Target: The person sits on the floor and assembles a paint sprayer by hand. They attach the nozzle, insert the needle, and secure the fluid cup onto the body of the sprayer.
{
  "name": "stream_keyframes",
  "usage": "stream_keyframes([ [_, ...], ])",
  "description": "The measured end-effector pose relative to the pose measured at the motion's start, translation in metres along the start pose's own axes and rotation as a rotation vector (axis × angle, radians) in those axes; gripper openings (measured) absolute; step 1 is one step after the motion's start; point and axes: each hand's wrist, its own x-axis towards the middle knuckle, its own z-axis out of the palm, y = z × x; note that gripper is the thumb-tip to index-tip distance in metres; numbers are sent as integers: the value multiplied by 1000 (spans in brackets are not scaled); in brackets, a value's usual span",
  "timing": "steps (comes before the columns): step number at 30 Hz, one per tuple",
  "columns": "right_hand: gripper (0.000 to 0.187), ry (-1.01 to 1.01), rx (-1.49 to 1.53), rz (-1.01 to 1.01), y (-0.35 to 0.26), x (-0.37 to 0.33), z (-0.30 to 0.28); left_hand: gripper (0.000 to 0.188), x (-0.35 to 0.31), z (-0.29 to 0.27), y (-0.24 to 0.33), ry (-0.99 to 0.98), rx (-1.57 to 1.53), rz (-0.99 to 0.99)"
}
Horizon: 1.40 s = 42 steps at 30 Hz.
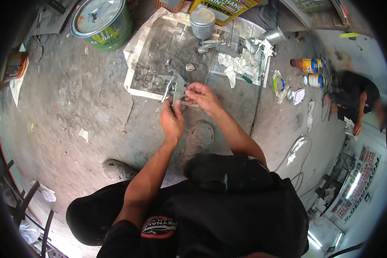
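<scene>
My left hand (172,122) grips a silver metal spray gun (170,88) by its lower part, with the curved trigger toward the left. Fingers of my right hand (203,99) are pinched together close against the gun's right side; whatever they hold is too small to make out. Beneath both hands, stained newspaper sheets (135,88) lie on the floor. A small round metal part (189,67) rests on the paper just beyond my hands. Farther off is a second spray gun (215,44) beside a grey paint cup (202,23).
A large green paint bucket (112,36) stands at the far left, and a yellow thinner can (223,10) behind the newspaper. Crumpled white cloth (241,65) and another metal cup (274,36) lie right. Small cans (314,81), a hose (258,103) and a crouching person (352,96) are farther right.
</scene>
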Motion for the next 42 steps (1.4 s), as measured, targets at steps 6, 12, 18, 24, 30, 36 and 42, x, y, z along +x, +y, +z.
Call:
stream_keyframes([
  [6, 21, 3, 44, 30, 0, -2, -5, 35, 0, -2, 3, -19, 31, -31],
  [12, 24, 34, 31, -12, 2, -6, -2, 36, -1, 1, 5, -29, -26, -83],
  [18, 24, 36, -44, 2, -10, -10, 2, 37, -2, -2, 11, -46, -16, -77],
  [24, 24, 53, -42, -6, -8, -9, 2, 39, -4, 0, 15, -42, -32, -83],
  [30, 19, 155, 34, -77, 10, -5, -9, 40, 0, 3, 12, -27, -67, -90],
  [36, 13, 131, 50, -54, 9, -11, -42, 39, 17, 4, -4, 3, -280, -177],
  [42, 17, 225, -429, 46, 28, -2, -107, 41, 19, 2, -3, 39, -278, -182],
])
